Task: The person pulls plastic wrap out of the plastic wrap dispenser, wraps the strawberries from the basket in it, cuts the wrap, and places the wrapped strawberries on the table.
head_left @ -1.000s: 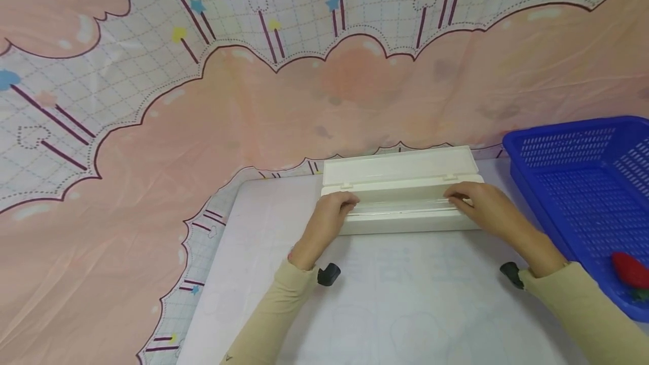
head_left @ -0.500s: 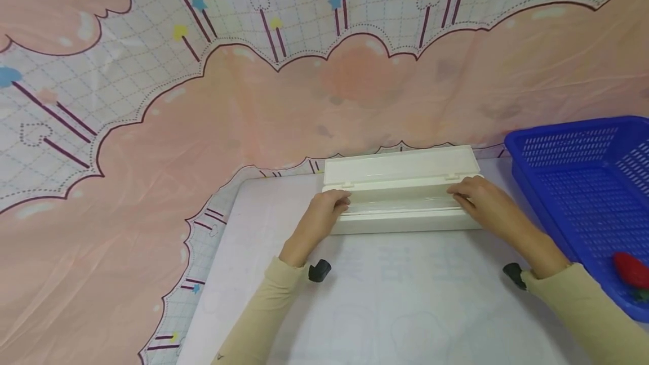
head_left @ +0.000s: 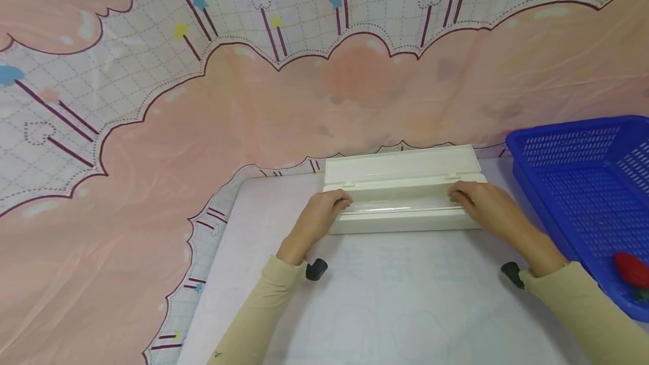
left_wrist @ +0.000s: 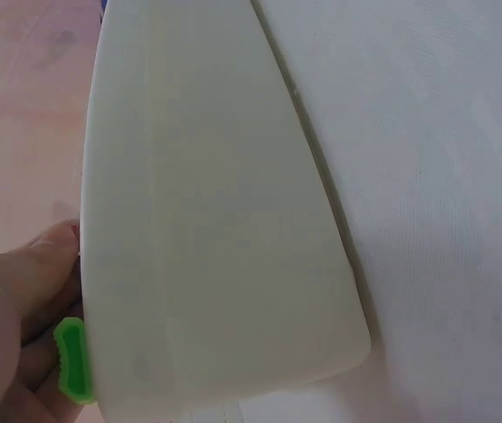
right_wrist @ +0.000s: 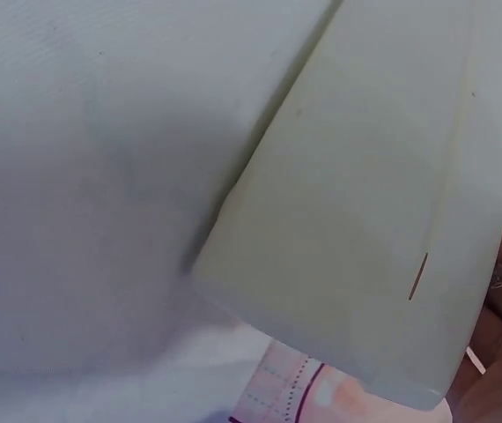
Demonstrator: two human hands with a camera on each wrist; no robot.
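A long white plastic box with its lid raised, like a cling film dispenser [head_left: 405, 222], stands at the back of the white table. A glossy sheen of clear film [head_left: 400, 206] shows across its opening. My left hand [head_left: 318, 216] is at the box's left end, thumb and fingers bent together over the opening, and seems to pinch the film. At the other end my right hand [head_left: 484, 204] pinches in the same way, with a shiny bit at its fingertips in the right wrist view. In the left wrist view a green slider [left_wrist: 75, 361] sits on the box edge beside the fingers.
A blue plastic basket [head_left: 552, 207] stands to the right, close to my right forearm, with a red strawberry [head_left: 632, 269] in it. Behind the table [head_left: 395, 297] hangs a pink patterned cloth [head_left: 284, 111]. The raised lid [head_left: 403, 165] leans near that cloth.
My left hand has moved slightly left and outward along the box. The right hand has hardly moved. The box and its raised lid remain nearly in place.
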